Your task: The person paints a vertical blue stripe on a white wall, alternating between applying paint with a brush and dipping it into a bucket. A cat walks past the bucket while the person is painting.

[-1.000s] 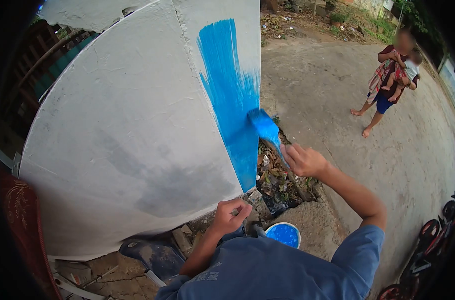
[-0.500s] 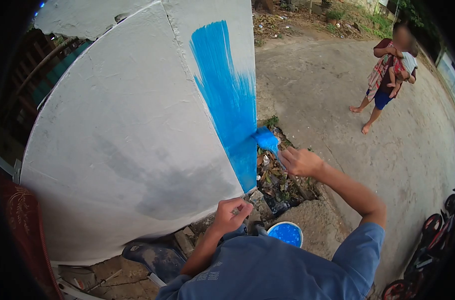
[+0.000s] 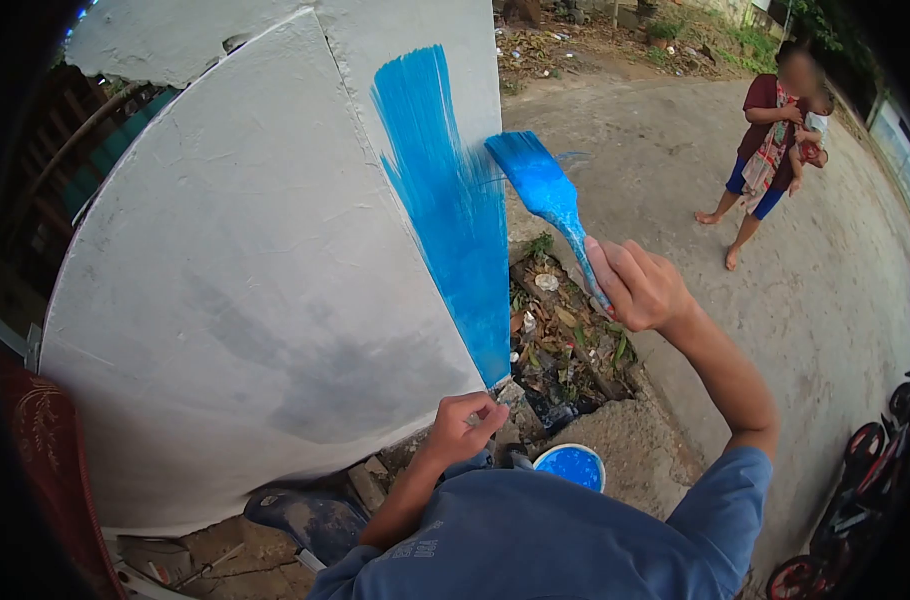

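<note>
From here I see my right hand with its grip clamped on the handle of the paintbrush, fingers wrapped round the lower end. The brush's long axis runs from that hand up and to the left. The blue-loaded bristles lead, and the handle trails down toward my wrist. The bristle tips sit at the outer corner of the white wall, just beside the right edge of the blue painted strip. I cannot tell whether they touch the plaster. The strip runs nearly top to bottom along the corner, so the brush lies slanted across it, not in line with it.

My left hand is low at the wall's foot, fingers curled together with nothing visible in them, well apart from the brush. The paint tub sits just right of it on the ground, nearer that hand than the right one. A bystander stands well off on the concrete.
</note>
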### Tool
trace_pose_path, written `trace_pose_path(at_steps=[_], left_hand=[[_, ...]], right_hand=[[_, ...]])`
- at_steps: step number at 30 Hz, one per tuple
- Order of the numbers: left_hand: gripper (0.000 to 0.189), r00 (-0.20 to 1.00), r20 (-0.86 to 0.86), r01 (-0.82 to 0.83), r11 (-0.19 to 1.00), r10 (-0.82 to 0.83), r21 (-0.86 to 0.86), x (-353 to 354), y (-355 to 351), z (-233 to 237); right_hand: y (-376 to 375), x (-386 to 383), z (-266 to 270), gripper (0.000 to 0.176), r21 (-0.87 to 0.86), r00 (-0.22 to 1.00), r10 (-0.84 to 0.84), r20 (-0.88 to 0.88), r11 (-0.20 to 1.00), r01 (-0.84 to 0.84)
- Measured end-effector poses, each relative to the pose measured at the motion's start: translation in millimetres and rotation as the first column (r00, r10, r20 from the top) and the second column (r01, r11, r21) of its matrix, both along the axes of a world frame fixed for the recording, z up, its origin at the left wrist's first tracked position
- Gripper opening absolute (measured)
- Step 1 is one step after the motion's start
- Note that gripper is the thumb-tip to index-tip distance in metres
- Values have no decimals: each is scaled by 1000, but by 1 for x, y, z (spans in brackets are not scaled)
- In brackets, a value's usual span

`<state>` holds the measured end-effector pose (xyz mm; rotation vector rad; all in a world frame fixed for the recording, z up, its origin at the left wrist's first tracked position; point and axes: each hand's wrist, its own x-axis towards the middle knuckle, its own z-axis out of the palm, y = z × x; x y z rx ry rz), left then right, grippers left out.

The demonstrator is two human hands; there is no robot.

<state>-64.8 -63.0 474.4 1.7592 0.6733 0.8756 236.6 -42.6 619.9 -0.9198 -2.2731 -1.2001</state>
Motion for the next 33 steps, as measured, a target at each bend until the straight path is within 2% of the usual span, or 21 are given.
trace_pose_path(at_steps=[3, 5, 9, 12, 16, 19, 22, 25, 32, 33], left_hand=[[25, 1000, -17, 14, 1000, -14, 6, 1, 1, 0], [24, 1000, -27, -1, 1000, 1, 16, -1, 1, 0], [24, 1000, -14, -13, 1000, 13, 2, -3, 0, -1], [23, 1000, -17, -13, 1000, 13, 5, -4, -2, -3], [22, 999, -43, 3, 1000, -3, -6, -6, -4, -6], [22, 999, -46, -12, 1000, 12, -12, -6, -3, -3], [22, 999, -50, -14, 999, 12, -38, -6, -6, -3], [22, 999, -44, 4, 999, -5, -33, -4, -2, -5], [23, 999, -37, 24, 1000, -25, -16, 3, 2, -7], [23, 999, -38, 26, 1000, -27, -17, 3, 2, -7]], right_hand=[[4, -1, -23, 52, -34, 1000, -10, -23, 999, 9], [7, -5, -53, 47, -178, 999, -39, -26, 983, 34], [9, -13, -116, 39, -270, 999, -28, 19, 962, 32], [7, -16, -156, 31, -487, 997, -55, 54, 870, 74], [7, -13, -188, 30, -614, 995, -78, 63, 783, 100], [10, -11, -183, 31, -630, 998, -68, 0, 775, 53], [12, -10, -146, 31, -625, 999, -52, -1, 780, 40], [18, -9, -112, 35, -541, 998, -33, 53, 839, 57], [2, -1, -44, 48, -393, 995, -72, -62, 918, 42], [-1, -1, -41, 51, -320, 995, -82, -60, 946, 59]])
